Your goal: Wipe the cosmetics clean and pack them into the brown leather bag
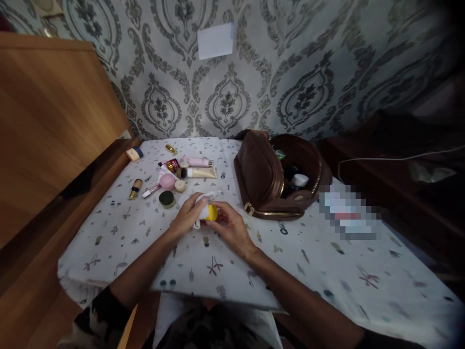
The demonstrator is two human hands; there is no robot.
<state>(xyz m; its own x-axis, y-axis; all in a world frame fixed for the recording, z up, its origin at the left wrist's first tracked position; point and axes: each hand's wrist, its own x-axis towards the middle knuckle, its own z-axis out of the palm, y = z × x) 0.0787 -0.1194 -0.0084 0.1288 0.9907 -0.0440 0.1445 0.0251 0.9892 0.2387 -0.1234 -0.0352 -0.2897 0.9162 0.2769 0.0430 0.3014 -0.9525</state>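
Note:
Above the patterned cloth, my two hands hold a small white-and-yellow container between them. My left hand is closed around its white side, with a thin white wipe or tissue bunched at the fingers. My right hand pinches the yellow end with fingers and thumb. Just left of my left hand sits a round dark-lidded jar. Behind it are a pink round item, a small cream-coloured round item, a cream tube and a pink tube.
An unzipped brown leather bag stands right of my hands, a white-lidded jar inside. Leftward lie a gold-and-black tube, a dark-capped bottle and a gold tube. A wooden cabinet borders the table's left. A blurred-out item lies right.

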